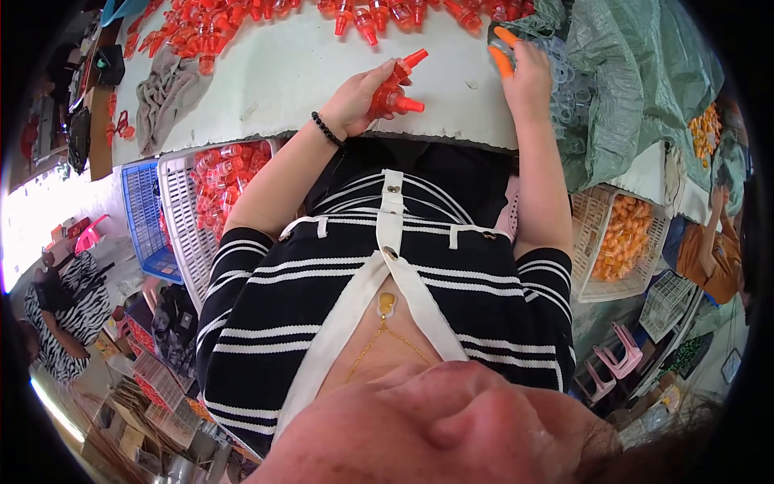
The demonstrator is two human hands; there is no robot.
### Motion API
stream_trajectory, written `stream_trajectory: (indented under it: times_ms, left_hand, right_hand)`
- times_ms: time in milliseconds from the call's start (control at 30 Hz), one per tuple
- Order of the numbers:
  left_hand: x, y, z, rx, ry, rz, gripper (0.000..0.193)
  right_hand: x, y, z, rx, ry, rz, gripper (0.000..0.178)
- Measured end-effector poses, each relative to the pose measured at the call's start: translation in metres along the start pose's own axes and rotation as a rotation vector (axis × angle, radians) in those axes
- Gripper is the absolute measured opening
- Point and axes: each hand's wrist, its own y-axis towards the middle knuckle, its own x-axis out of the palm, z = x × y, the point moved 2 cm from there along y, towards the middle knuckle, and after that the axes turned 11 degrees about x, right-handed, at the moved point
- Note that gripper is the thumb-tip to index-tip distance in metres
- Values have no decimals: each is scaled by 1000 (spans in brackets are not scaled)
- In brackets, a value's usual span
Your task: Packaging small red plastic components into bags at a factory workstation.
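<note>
My left hand (356, 100) is closed around a few red plastic nozzle-tipped pieces (390, 98), their pointed tips facing right. A dark bead bracelet circles that wrist. Orange covers sit on the thumb and a finger of my right hand (528, 77), held over the table at the right. Between these two covered tips shows a small greyish, see-through bit, too unclear to name. Right beside this hand lies a heap of clear plastic pieces (571, 90), partly under a green plastic sheet (617, 89). Many more red pieces (242, 18) are piled along the table's far side.
The pale table (282, 89) has a ragged near edge. A grey cloth (168, 95) lies at its left. Below stand a white basket (179, 218) of red pieces, a blue crate (142, 214) and a basket (592, 234) of orange pieces. Other people are at both sides.
</note>
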Motion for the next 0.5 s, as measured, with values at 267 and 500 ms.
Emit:
stream_trajectory:
  times_ms: [267,500]
  left_hand:
    - [5,-1,6,-109,102,-210,49]
    - [-5,0,0,-210,41,-171,49]
  right_hand:
    - [-10,-28,-56,230,1007,-765,26]
    - [-28,-34,-74,-23,1016,-681,27]
